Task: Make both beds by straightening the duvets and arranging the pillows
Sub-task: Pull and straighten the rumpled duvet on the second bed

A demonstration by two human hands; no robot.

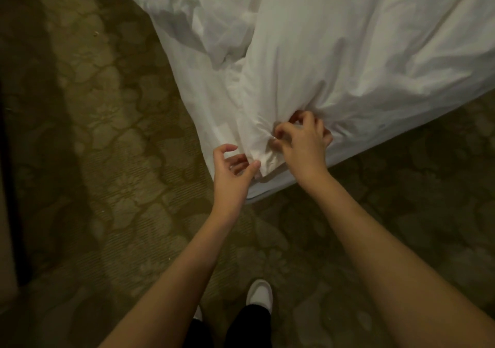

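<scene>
A white duvet (348, 53) covers the bed and hangs over its near corner, bunched into folds there. My right hand (302, 139) has its fingers curled into the gathered cloth at that corner and grips it. My left hand (231, 171) is just left of the corner, thumb and fingers spread in a loose curve around the hanging edge, touching the cloth but not closed on it. A rumpled fold of white bedding (203, 21) lies along the bed's left side. No pillow is in view.
A patterned brown-green carpet (112, 160) surrounds the bed. My white shoe (259, 294) and dark trouser legs stand below the corner. A dark piece of furniture (10, 160) runs along the left edge.
</scene>
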